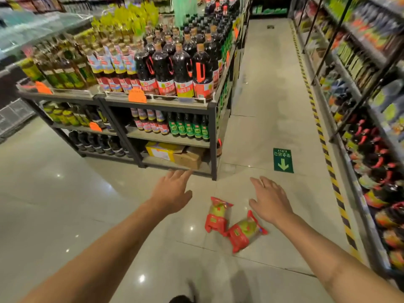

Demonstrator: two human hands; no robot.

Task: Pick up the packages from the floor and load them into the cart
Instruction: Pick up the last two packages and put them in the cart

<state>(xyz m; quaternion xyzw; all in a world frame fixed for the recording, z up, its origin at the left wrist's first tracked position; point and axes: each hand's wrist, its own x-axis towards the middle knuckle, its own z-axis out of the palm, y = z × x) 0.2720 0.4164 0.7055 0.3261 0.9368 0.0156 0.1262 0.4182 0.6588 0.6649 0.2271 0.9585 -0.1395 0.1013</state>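
Down on the pale tiled floor (87, 193) lie two red-and-green packages (217, 215) (246, 231), touching at their lower ends, their print too small to read. Beyond them a grey shelf unit (157, 103) carries dark bottles with red labels, smaller green-labelled bottles below, and cardboard boxes (175, 154) on its bottom shelf; a green floor sticker (283, 160) shows an arrow. Both grips are spread wide and hold nothing: left hand (172, 191) and right hand (270, 199) hover above the packages.
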